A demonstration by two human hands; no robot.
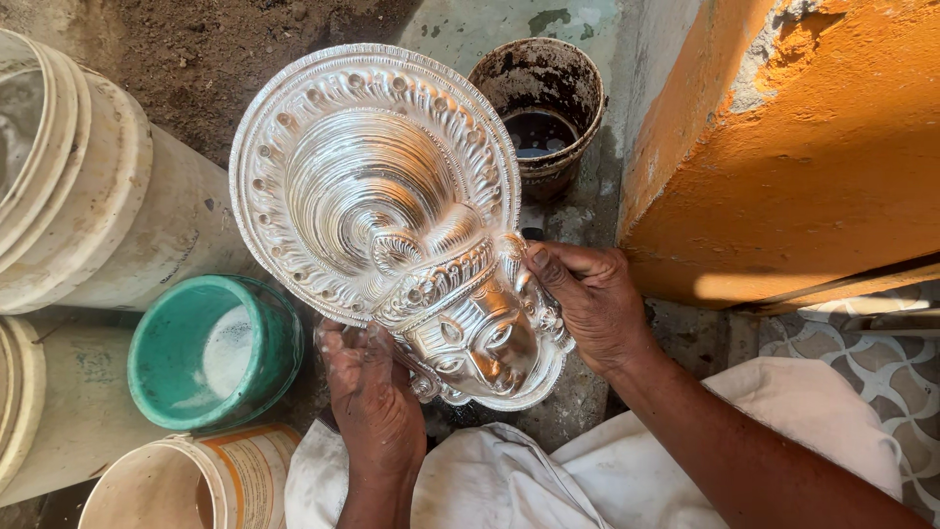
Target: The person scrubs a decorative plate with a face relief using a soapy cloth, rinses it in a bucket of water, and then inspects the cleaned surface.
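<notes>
- Because both hands grip its lower edges, the silver mask (392, 216) hangs face-up over the floor between the buckets, probably held so to keep its wet front clear.
- The left hand (372, 402) closes its fingers on the chin side; the right hand (587, 304) pinches the ear side.
- Its long axis runs from the crown, near the dark pot (543, 98), down to the chin, near the white cloth (490, 480).
- A green tub (162, 382) sits just left.

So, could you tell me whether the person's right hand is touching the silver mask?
Touching: the head view shows the right hand with its thumb and fingers pressed on the edge of the silver mask, no gap visible.
</notes>
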